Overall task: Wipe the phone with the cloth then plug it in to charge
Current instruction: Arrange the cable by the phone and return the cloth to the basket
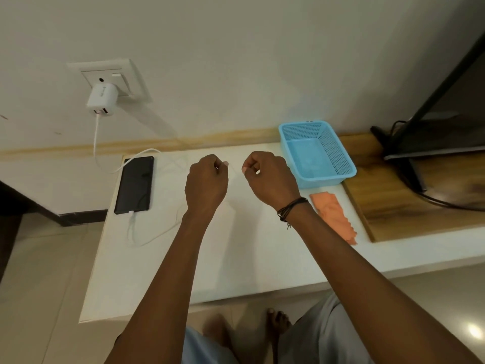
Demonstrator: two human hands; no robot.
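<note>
Phone plugged in, both hands on the cable

The phone (134,184) lies left of the basket (316,153), cable (136,229) in its near end; left hand (206,183) and right hand (270,177) each pinch the cable's white slack; cloth (333,215) lies just before the basket.

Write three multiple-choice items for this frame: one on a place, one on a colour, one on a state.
1. Where does the cloth lie?
A. In the basket
B. On the table, in front of the basket
C. On the phone

2. What colour is the basket?
A. Blue
B. Green
C. Red

3. What is the state of the phone?
A. Held in a hand
B. Lying unplugged
C. Lying flat with the cable plugged in

Key: 1 B, the cloth rests on the white table beside the right hand. 2 A, its mesh walls are light blue. 3 C, the white cable enters its near end.
</note>
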